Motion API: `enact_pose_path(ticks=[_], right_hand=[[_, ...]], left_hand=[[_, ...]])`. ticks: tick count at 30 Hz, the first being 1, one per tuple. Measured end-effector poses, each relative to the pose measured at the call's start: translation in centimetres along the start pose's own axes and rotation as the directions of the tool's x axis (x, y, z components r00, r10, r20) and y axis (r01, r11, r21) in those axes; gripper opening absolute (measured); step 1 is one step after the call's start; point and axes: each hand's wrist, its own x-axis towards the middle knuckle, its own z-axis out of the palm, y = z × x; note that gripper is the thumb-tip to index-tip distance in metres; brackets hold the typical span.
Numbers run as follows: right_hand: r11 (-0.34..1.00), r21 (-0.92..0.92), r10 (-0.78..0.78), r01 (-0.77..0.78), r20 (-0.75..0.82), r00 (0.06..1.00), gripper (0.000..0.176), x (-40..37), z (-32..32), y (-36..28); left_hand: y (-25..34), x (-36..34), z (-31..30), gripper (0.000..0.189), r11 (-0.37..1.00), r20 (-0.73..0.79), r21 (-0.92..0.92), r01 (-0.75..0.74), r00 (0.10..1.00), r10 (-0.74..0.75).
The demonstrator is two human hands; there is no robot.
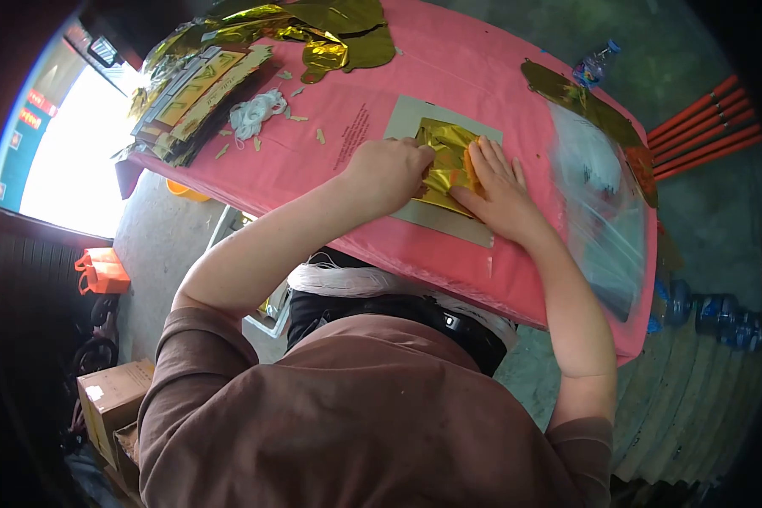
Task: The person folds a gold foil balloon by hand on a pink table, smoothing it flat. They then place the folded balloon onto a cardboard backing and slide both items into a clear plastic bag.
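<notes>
A folded piece of gold foil (446,188) lies on a grey board (404,123) on the pink-covered table (313,182). At the foil's left edge is my left hand (391,173), its fingers curled in and closed on that edge. My right hand (501,188) lies flat over the foil's right side, fingers spread and pointing away from me, with the thumb toward the middle of the foil. A bit of orange shows beside the right fingers. The left fingertips are partly hidden.
White string (256,114) and small scraps lie left of the board, near stacked packets (190,106). More gold foil (347,42) covers the far edge. Clear plastic bags (597,169) lie at the right, near a bottle (595,65).
</notes>
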Motion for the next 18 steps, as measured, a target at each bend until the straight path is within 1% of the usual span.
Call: enact_pose_path(ticks=[1, 2, 4, 6, 7, 11, 15, 17, 18], right_hand=[[0.999, 0.028, -0.03, 0.028, 0.058, 0.998, 0.081, 0.0, -0.6, 0.4], [0.999, 0.029, -0.028, 0.027, 0.059, 0.998, 0.081, 0.0, -1.0, 0.9], [0.992, 0.068, -0.113, 0.104, 0.13, 0.985, 0.095, -0.2, -1.7, 1.6], [0.995, 0.047, -0.092, 0.087, 0.125, 0.988, 0.098, -0.4, -1.8, 1.6], [0.997, 0.026, -0.074, 0.071, 0.119, 0.99, 0.101, -0.5, -1.8, 1.6], [0.997, 0.038, -0.066, 0.062, 0.118, 0.991, 0.1, -0.5, -1.7, 1.6], [0.998, 0.002, -0.06, 0.06, 0.132, 0.989, 0.101, -0.6, -2.0, 1.3], [0.998, -0.013, -0.059, 0.062, 0.136, 0.989, 0.101, -0.6, -1.9, 1.4], [0.998, -0.017, -0.06, 0.063, 0.138, 0.989, 0.102, -0.6, -1.9, 1.5]], left_hand=[[-0.1, 0.0, 0.0, 0.009, 1.0, -0.005, -0.017, -0.001, 1.0, 0.001], [-0.1, 0.0, 0.1, 0.009, 0.999, -0.011, -0.035, 0.0, 1.0, 0.0], [-0.1, -0.1, 0.3, 0.008, 1.0, -0.02, -0.021, 0.003, 1.0, -0.003], [-0.1, 0.0, 0.3, 0.008, 1.0, -0.03, -0.007, 0.002, 1.0, -0.002], [0.0, 0.1, 0.1, 0.007, 0.999, 0.003, -0.035, 0.017, 1.0, -0.017], [0.0, 0.5, -0.7, 0.01, 0.992, 0.079, -0.106, 0.063, 0.995, -0.055], [-0.4, 1.6, -1.9, 0.014, 0.985, 0.038, -0.161, 0.055, 0.998, -0.05], [-0.4, 2.6, -2.4, 0.02, 0.977, 0.097, -0.183, 0.109, 0.991, -0.092], [-0.7, 3.1, -2.1, 0.02, 0.977, 0.098, -0.183, 0.108, 0.991, -0.092]])
